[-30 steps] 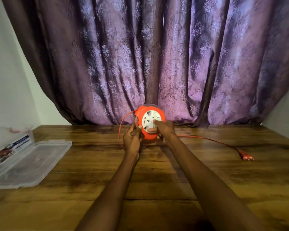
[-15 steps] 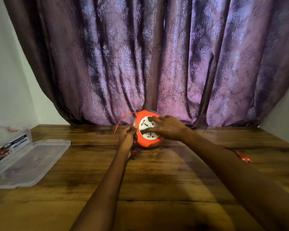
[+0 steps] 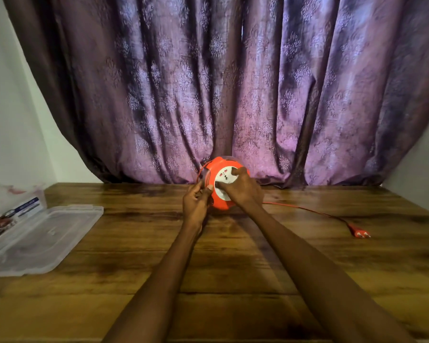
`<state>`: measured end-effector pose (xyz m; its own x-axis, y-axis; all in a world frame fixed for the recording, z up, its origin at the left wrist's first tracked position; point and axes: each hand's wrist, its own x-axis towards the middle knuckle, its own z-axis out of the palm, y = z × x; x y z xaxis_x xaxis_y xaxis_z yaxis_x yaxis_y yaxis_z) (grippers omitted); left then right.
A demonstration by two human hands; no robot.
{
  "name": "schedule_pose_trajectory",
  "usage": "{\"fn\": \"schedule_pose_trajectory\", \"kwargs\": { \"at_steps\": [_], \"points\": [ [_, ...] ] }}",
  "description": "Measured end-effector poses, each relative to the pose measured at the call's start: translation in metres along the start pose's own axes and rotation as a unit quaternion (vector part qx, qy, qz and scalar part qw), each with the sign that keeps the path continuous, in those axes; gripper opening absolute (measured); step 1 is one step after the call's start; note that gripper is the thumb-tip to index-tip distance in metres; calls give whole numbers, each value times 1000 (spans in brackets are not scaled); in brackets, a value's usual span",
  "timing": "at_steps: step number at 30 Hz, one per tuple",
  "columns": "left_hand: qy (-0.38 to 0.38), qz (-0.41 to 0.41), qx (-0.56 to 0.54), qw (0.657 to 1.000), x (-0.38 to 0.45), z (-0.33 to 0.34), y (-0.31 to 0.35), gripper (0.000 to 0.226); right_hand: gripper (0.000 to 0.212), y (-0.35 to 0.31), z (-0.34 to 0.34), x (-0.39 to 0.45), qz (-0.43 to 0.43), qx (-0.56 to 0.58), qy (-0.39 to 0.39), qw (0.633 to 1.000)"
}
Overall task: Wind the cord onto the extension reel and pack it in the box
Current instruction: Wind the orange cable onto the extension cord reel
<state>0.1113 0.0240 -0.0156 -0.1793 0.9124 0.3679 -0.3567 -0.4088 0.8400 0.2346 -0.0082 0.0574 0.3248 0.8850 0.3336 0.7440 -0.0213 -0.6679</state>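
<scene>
The winding step is judged to be in hand. The round orange plastic extension reel with a white socket face is held upright at the far side of the brown wooden plank table, close against the purple patterned curtain. It is gripped at its left edge by the left hand, whose fingers are curled round the rim with the thumb laid towards the white face. The right hand is laid over the socket face, its fingers bent and pressed on the disc; whether a knob is pinched beneath them cannot be told.

The thin orange cord is still seen running out from under the right wrist across the table to the orange two-pin plug, which lies well apart to the right. A short loop of cord is also seen at the reel's upper left. So the winding is judged to be unfinished, and the packing is not yet begun.

For the next move, a further turn of the face is probably called for, with the body kept steady, until the plug is drawn up to the reel. The clear plastic box with its lid hinged open is set at the table's left edge, well apart from the reel, and some printed packaging is seen in it.
</scene>
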Motion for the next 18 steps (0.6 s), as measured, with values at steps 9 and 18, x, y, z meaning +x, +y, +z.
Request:
{"fn": "schedule_pose_trajectory", "kwargs": {
  "at_steps": [9, 18],
  "points": [
    [2, -8, -36, 999, -5, 5, 0, 38, 35, -4, 9, 2, 185, 448, -51, 873],
    [53, -67, -63, 994, 8, -11, 15, 16, 30, 13, -26, 17, -386, -165, 25, 907]
  ]
}}
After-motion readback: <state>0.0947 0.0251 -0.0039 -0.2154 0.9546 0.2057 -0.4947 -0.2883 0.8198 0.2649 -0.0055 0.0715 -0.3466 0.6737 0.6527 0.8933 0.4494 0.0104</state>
